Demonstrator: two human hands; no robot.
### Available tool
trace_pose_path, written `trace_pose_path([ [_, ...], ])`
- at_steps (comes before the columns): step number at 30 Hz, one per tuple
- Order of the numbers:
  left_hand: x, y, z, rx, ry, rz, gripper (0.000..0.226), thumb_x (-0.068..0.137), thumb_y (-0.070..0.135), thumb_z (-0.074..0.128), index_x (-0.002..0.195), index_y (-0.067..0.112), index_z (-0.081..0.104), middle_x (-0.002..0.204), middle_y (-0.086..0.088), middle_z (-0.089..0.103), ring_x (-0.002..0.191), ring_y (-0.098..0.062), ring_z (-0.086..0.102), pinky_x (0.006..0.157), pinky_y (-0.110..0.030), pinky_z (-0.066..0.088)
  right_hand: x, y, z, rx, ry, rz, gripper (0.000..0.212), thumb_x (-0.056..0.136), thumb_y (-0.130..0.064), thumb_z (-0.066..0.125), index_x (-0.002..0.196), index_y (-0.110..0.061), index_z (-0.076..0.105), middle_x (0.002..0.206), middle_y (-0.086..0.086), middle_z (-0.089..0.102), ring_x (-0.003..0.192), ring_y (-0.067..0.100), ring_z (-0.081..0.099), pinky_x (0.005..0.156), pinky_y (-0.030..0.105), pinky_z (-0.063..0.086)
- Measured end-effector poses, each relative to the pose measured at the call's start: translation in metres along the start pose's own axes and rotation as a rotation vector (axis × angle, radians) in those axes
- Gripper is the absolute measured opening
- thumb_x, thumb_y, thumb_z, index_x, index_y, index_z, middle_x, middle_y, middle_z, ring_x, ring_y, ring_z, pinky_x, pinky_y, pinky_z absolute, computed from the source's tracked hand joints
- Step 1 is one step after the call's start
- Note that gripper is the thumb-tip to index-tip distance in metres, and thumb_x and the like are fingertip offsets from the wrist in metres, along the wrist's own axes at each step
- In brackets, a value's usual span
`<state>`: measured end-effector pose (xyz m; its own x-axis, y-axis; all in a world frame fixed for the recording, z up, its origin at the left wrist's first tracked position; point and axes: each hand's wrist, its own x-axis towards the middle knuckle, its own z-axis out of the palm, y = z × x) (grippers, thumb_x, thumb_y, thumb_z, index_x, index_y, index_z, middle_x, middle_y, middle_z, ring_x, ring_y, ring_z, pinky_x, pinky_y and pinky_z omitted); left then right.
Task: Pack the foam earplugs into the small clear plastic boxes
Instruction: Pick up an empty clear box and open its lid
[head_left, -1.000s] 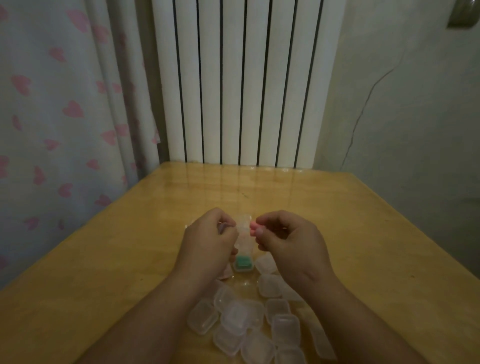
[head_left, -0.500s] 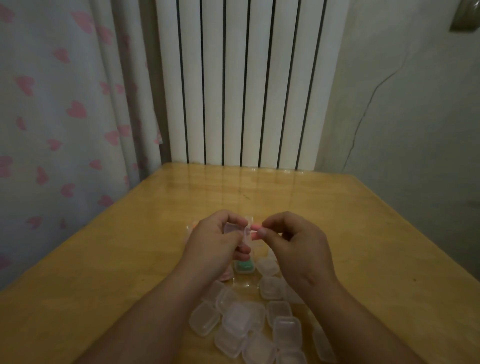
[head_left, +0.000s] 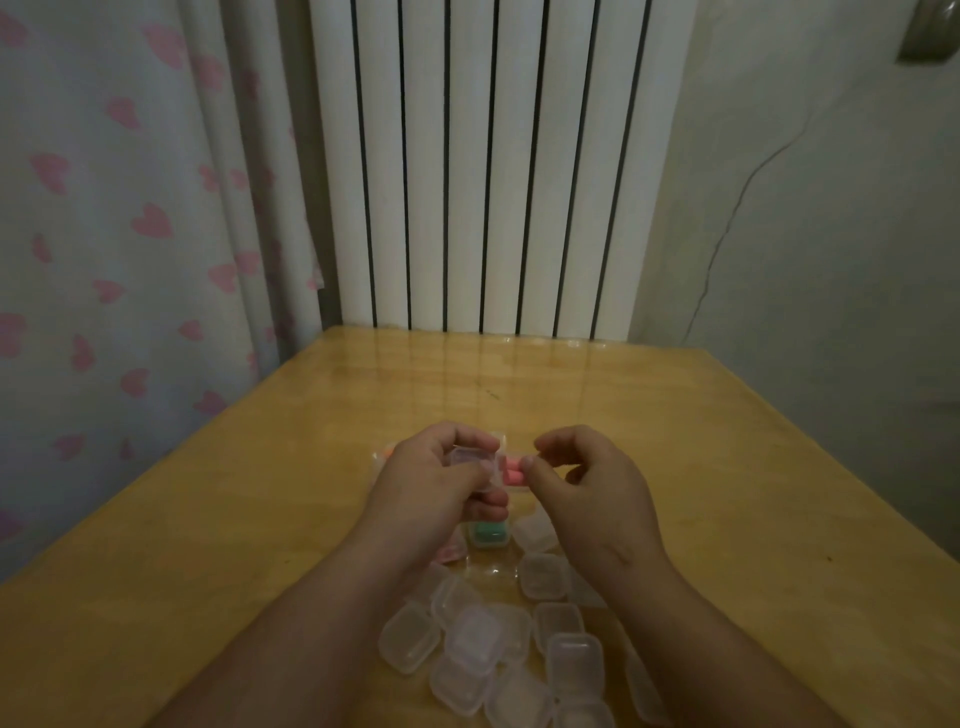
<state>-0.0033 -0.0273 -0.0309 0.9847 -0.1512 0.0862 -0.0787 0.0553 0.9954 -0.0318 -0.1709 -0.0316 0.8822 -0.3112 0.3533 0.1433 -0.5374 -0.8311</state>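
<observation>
Earplugs (head_left: 512, 470) in right hand (head_left: 592, 501) hover beside box (head_left: 469, 459) in left hand (head_left: 428, 493).

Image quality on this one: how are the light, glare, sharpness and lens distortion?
Head view: dim, flat light with a greenish cast; radiator reflects as pale streaks on the far table; wide-angle lens tilts the curtain at the left edge; left hand gripping a box and right hand pinching pink earplugs look soft; heaped boxes near the bottom smear together.
</observation>
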Motion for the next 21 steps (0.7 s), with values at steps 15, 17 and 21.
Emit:
trace_pose_path([
  [15,-0.005,0.011,0.000,-0.180,-0.132,-0.014,0.016,0.093,-0.005,0.049,0.101,0.002,0.060,0.081,-0.021,0.068,0.066,-0.024,0.066,0.057,-0.032,0.056,-0.001,-0.008,-0.006,0.488,-0.081,0.281,0.008,0.085,-0.011,0.071,0.092,-0.007,0.069,0.077,0.010,0.072,0.057,0.010,0.065,0.052,0.022,0.052],
  [17,-0.003,0.006,-0.001,-0.043,-0.119,0.039,0.019,0.090,-0.005,0.058,0.100,0.009,0.066,0.076,-0.010,0.070,0.068,-0.019,0.065,0.059,-0.030,0.054,-0.002,-0.008,-0.005,0.527,-0.110,0.287,0.011,0.084,-0.017,0.072,0.092,-0.008,0.072,0.078,0.010,0.073,0.061,0.011,0.066,0.055,0.021,0.052],
  [21,0.001,0.001,-0.003,0.057,-0.027,0.069,0.022,0.083,0.001,0.072,0.098,0.018,0.069,0.083,0.001,0.075,0.071,-0.011,0.068,0.060,-0.022,0.051,-0.003,-0.010,-0.006,0.603,-0.165,0.288,0.027,0.097,-0.026,0.054,0.094,-0.008,0.073,0.081,0.008,0.075,0.068,0.014,0.068,0.060,0.025,0.055],
])
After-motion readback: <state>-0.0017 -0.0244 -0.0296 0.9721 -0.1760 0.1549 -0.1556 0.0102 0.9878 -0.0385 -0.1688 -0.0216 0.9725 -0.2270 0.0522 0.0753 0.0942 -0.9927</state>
